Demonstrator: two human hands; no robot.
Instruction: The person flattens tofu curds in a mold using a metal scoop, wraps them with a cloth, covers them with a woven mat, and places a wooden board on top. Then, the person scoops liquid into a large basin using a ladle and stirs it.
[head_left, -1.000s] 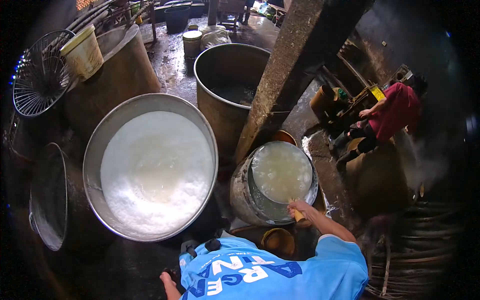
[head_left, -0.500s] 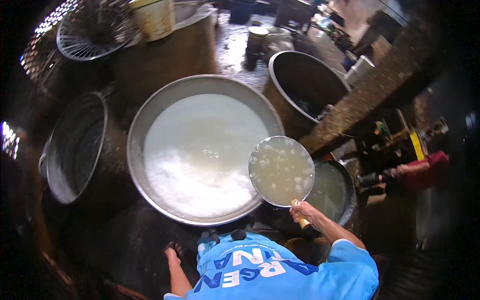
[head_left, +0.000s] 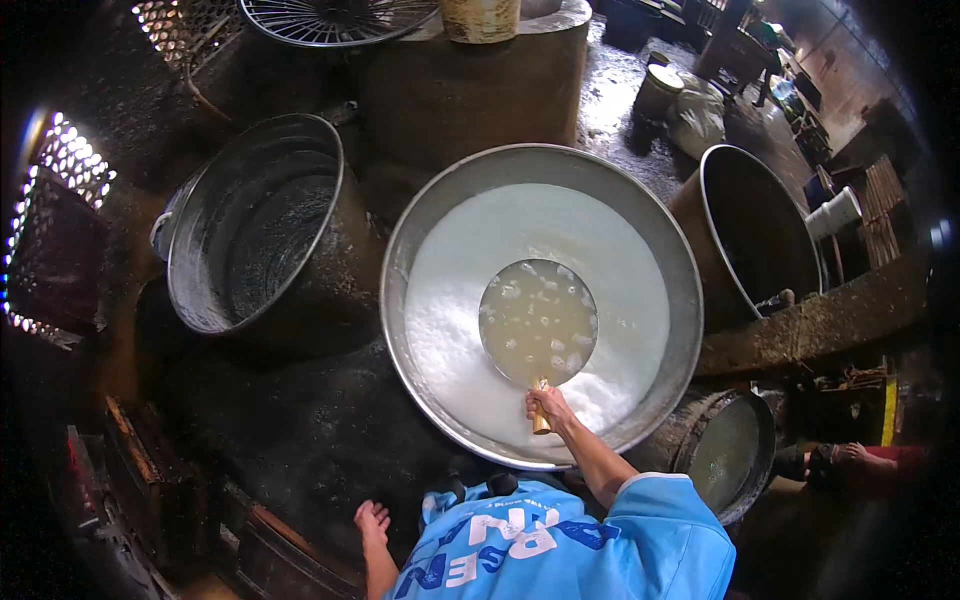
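My right hand is closed round the short wooden handle of a large round ladle. The ladle is over the middle of a wide metal vat, filled with cloudy yellowish liquid and white foam blobs; whether its underside touches the liquid below I cannot tell. Milky white liquid with foam lies inside the vat, thickest near the front. My left hand hangs empty at my left side, fingers loosely apart, away from the vat.
A big dark tub leans at left; another deep tub stands at right. A barrel of murky liquid is at lower right, near another person's hand. A bucket and a wire-ribbed basket sit behind.
My right hand has carried the filled ladle from the vat's right edge, next to the barrel, to over its middle. The view has swung right. My left hand stays low at my side.
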